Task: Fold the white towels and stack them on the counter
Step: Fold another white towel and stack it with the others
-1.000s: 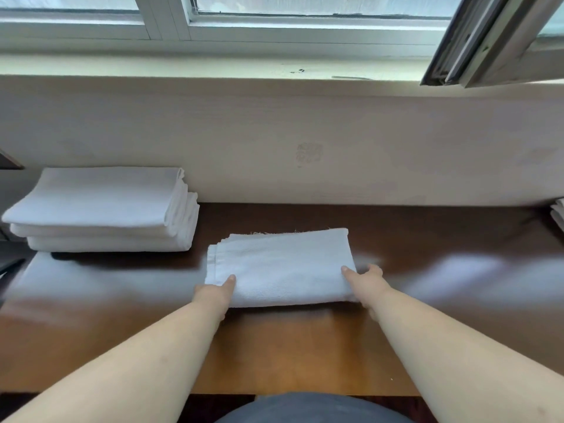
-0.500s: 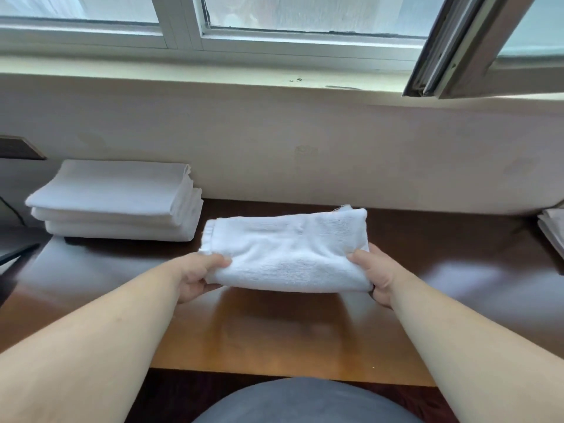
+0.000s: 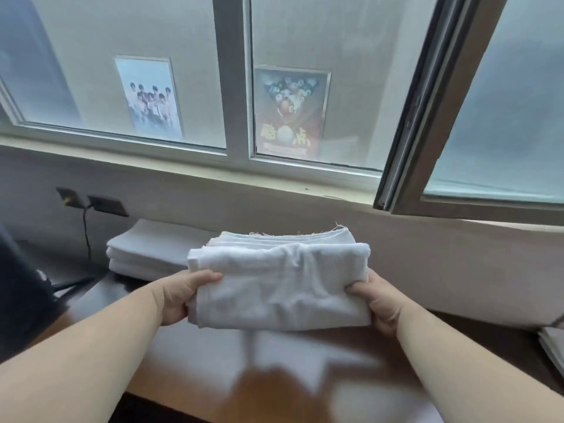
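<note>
Both hands now carry the folded towel [image 3: 279,282] clear of the surface [image 3: 189,361]; a second ago it lay flat there with my hands only at its near corners, and half a second ago it had just come up. I read that as the folding of this one being finished and the carry to the pile being under way. My left hand [image 3: 180,296] grips the towel's left end, thumb on top and the rest of the fingers hidden beneath; my right hand [image 3: 377,303] pinches the right end the same way, thumb curled over the top edge. The bundle is held roughly level, its frayed hem at the far side, a loose wrinkle across the top layer. The stack of folded towels [image 3: 143,254] sits on the surface to the left, against the wall [image 3: 427,264], and the towel in hand partly hides its right end from me. Between towel and stack I see open air, so a leftward carry looks unobstructed. I would mind the wall behind, the dark cable [image 3: 87,233] hanging from the outlets [image 3: 106,205] just left of the stack, and a dark shape [image 3: 24,288] at the far left edge. More pale cloth [image 3: 554,346] lies at the right edge, well apart from my hands.
</note>
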